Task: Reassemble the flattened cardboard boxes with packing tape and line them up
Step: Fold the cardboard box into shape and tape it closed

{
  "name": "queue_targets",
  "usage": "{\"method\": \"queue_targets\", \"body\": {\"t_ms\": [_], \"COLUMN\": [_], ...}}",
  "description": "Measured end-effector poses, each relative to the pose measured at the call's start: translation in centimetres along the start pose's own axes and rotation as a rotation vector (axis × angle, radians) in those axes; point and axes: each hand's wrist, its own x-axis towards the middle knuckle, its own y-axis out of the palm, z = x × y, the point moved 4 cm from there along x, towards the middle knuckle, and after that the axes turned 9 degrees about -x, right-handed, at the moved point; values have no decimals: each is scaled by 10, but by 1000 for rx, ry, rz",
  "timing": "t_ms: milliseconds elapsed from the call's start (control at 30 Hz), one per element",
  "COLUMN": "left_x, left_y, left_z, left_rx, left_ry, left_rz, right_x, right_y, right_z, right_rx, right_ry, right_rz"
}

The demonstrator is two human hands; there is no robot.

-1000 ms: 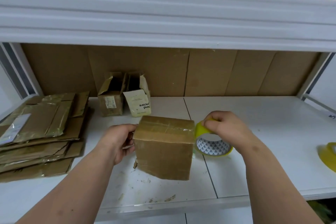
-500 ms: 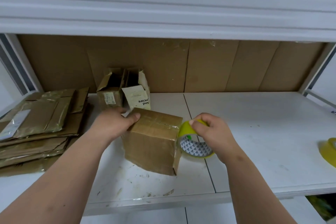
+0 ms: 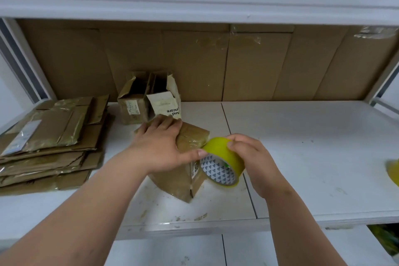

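Your left hand [image 3: 158,147] pressed flat on the cardboard box [image 3: 187,157]; your right hand [image 3: 248,157] gripped the tape roll [image 3: 222,163]. You did well to keep that tape taut.

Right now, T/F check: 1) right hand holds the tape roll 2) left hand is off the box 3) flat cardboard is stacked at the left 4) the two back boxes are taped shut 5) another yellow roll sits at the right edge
1) The right hand has its grip on the tape roll. True.
2) The left hand is off the box. False: it presses on the box top.
3) Flat cardboard is stacked at the left. True.
4) The two back boxes are taped shut. False: their tops stand open.
5) A second roll sits at the right edge. True.
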Motion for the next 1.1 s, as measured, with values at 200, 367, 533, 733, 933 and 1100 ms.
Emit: {"method": "queue_targets", "body": {"t_ms": [200, 367, 533, 733, 933, 1100], "left_x": [1, 9, 18, 20, 21, 27], "left_y": [-4, -10, -7, 2, 4, 10], "left_z": [15, 23, 22, 30, 30, 19], "left_rx": [-232, -285, -307, -481, -494, -298], "left_ry": [28, 121, 100, 26, 10, -8], "left_rz": [15, 29, 126, 78, 90, 16], "right_x": [-7, -13, -12, -11, -14, -12], "right_y": [11, 20, 25, 27, 24, 32], "right_z": [-18, -17, -15, -22, -34, -44], "right_rx": [207, 155, 77, 81, 38, 54], "right_ry": [19, 18, 41, 68, 108, 170], "right_rz": [150, 167, 139, 204, 253, 282]}}
